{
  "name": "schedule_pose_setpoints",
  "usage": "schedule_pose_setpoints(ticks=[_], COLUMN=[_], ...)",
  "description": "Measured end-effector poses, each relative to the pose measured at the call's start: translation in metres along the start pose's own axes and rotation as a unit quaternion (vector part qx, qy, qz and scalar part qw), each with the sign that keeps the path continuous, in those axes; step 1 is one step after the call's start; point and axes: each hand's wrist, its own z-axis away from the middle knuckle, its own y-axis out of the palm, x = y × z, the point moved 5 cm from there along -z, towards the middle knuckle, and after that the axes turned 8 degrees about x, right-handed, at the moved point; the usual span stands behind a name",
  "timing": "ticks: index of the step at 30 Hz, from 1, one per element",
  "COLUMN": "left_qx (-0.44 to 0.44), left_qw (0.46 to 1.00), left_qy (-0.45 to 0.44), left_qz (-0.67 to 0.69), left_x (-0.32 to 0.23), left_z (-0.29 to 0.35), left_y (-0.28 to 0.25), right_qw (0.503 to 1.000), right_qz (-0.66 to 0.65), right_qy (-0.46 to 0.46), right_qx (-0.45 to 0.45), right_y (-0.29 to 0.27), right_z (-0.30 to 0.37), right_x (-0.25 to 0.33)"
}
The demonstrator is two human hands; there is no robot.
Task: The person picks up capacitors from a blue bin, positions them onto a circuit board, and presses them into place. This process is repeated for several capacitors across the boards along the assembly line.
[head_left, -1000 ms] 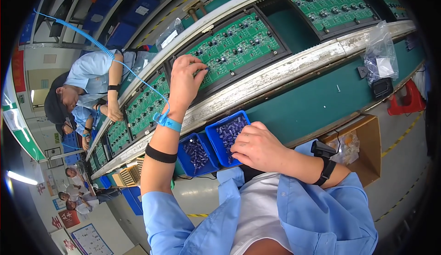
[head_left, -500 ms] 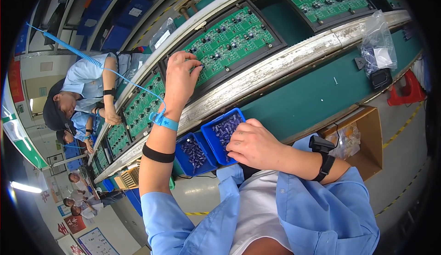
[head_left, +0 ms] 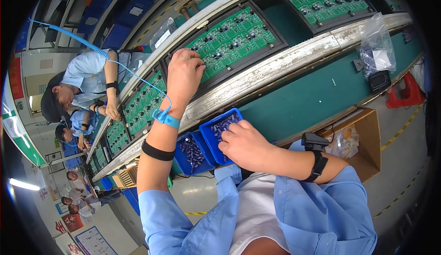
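My left hand (head_left: pixel 185 75) is over the left end of a green circuit board (head_left: pixel 239 41) set in a black frame on the rail line. Its thumb and fingers are pinched together, and whatever lies between them is hidden. A blue strap with a coiled cord and a black band circle that arm. Against the right blue bin (head_left: pixel 209 138) rests my right hand (head_left: pixel 245 145), fingers curled in at its edge over small purple cylindrical capacitors (head_left: pixel 221 127). What these fingertips hold cannot be made out. Beside it stands a second blue bin (head_left: pixel 206 163) holding similar capacitors (head_left: pixel 192 151).
More framed boards (head_left: pixel 324 0) sit along the pale worn rail (head_left: pixel 294 55). At right lie a clear plastic bag (head_left: pixel 377 41) and a small screw (head_left: pixel 334 82). A cardboard box (head_left: pixel 367 140) and a red stool (head_left: pixel 406 92) stand beyond. A co-worker (head_left: pixel 87 78) works at left.
My left hand has shifted slightly right, and its fingertips have drawn in. My right hand has moved a little left, further across the right bin.
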Motion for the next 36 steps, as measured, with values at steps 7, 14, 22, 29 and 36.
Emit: schedule_pose_setpoints(ticks=[7,14,22,29,36], left_qx=[-0.007,-0.051,-0.077,-0.106,-0.088], left_qw=[1.0,0.999,0.996,0.989,0.974], left_qy=[-0.012,-0.012,-0.026,-0.026,-0.033], left_qz=[-0.017,0.01,0.038,0.102,0.207], left_x=[0.01,0.01,0.035,0.071,0.044], left_z=[0.005,0.009,0.042,0.105,0.19], left_y=[0.007,0.009,0.0,-0.036,-0.054], right_qw=[0.982,0.977,0.985,0.981,0.984], right_qz=[0.156,0.19,0.151,0.119,0.076], right_qy=[0.04,0.032,0.025,0.042,0.034], right_qx=[0.099,0.093,0.078,0.145,0.157], right_y=[0.05,0.054,0.068,0.103,0.105], right_z=[-0.035,-0.043,-0.059,-0.097,-0.086], right_x=[0.009,0.017,0.035,0.062,0.042])
